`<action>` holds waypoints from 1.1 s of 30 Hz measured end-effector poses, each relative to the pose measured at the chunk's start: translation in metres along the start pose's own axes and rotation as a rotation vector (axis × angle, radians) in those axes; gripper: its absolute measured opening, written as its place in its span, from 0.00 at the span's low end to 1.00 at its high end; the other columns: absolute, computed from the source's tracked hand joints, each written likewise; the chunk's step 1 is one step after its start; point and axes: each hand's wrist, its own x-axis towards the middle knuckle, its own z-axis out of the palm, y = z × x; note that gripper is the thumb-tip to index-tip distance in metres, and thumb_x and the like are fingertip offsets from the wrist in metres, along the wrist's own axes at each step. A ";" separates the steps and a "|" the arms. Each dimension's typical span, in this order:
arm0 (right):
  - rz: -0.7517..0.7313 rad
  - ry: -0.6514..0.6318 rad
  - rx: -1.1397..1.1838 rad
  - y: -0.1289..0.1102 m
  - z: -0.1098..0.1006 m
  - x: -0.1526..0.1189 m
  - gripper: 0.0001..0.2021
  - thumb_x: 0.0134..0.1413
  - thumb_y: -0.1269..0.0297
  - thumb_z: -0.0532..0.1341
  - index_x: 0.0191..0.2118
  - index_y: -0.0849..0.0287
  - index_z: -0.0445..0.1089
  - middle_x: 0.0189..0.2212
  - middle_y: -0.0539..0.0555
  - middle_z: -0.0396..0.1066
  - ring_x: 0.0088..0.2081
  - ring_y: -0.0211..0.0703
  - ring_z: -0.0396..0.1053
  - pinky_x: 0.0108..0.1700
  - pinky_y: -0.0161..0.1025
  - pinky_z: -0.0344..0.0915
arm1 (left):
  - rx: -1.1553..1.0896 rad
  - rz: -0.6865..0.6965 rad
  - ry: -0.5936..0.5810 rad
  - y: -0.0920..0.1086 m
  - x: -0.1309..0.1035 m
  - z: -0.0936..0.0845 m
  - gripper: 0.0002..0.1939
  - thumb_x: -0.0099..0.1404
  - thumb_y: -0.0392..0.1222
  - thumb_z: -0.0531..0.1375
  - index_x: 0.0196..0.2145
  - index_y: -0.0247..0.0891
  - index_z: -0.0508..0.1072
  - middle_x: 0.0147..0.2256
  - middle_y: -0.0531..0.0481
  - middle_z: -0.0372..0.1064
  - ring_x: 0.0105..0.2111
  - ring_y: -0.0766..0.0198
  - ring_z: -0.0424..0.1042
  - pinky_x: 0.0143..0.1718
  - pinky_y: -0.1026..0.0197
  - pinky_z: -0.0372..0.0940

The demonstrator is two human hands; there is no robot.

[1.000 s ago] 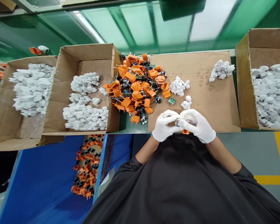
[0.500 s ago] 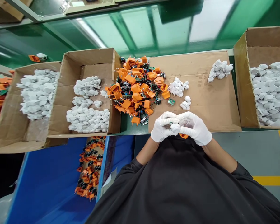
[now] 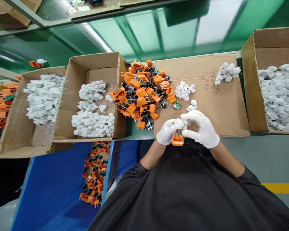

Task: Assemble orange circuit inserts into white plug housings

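Hands [image 3: 183, 130] pinch a white lump [image 3: 179, 124] above an orange plug piece [image 3: 177, 140], right fingers curved partly open.

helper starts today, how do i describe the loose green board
On the flat cardboard sheet, find the orange plug heap at its left edge. Just right of that heap, the small circuit board lies alone, its green face setting it apart from the white lumps nearby.

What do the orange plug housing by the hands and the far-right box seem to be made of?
The orange plug housing looks like hard molded plastic, smooth with a slight sheen, judging by its even color. The far-right box looks like matte brown cardboard, going by its worn edges.
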 end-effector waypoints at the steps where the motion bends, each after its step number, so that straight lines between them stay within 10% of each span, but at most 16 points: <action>1: -0.024 -0.009 -0.043 0.000 0.000 0.002 0.19 0.50 0.50 0.69 0.45 0.54 0.74 0.36 0.53 0.74 0.38 0.46 0.72 0.52 0.50 0.68 | -0.019 0.003 -0.020 0.000 0.001 0.001 0.28 0.50 0.67 0.66 0.22 0.36 0.70 0.22 0.51 0.65 0.23 0.66 0.65 0.25 0.60 0.65; 11: 0.058 -0.029 -0.013 0.007 -0.003 0.000 0.17 0.53 0.50 0.66 0.46 0.51 0.75 0.42 0.56 0.76 0.47 0.52 0.73 0.58 0.52 0.66 | 0.073 0.259 -0.055 -0.010 0.001 -0.002 0.26 0.57 0.65 0.63 0.31 0.35 0.75 0.31 0.47 0.75 0.31 0.60 0.74 0.35 0.58 0.70; 20: 0.012 0.011 -0.006 -0.003 -0.017 -0.018 0.11 0.56 0.63 0.67 0.46 0.48 0.76 0.41 0.54 0.77 0.41 0.47 0.76 0.47 0.46 0.74 | 0.596 0.944 0.155 -0.008 0.003 -0.002 0.20 0.57 0.51 0.69 0.47 0.44 0.77 0.38 0.47 0.77 0.36 0.63 0.76 0.38 0.62 0.71; 33: 0.053 0.104 -0.045 -0.008 -0.003 -0.025 0.09 0.56 0.63 0.67 0.43 0.46 0.77 0.42 0.53 0.78 0.42 0.48 0.76 0.46 0.46 0.74 | 0.612 1.034 0.137 -0.016 0.006 -0.008 0.31 0.54 0.53 0.70 0.54 0.50 0.70 0.39 0.49 0.78 0.34 0.64 0.77 0.32 0.63 0.70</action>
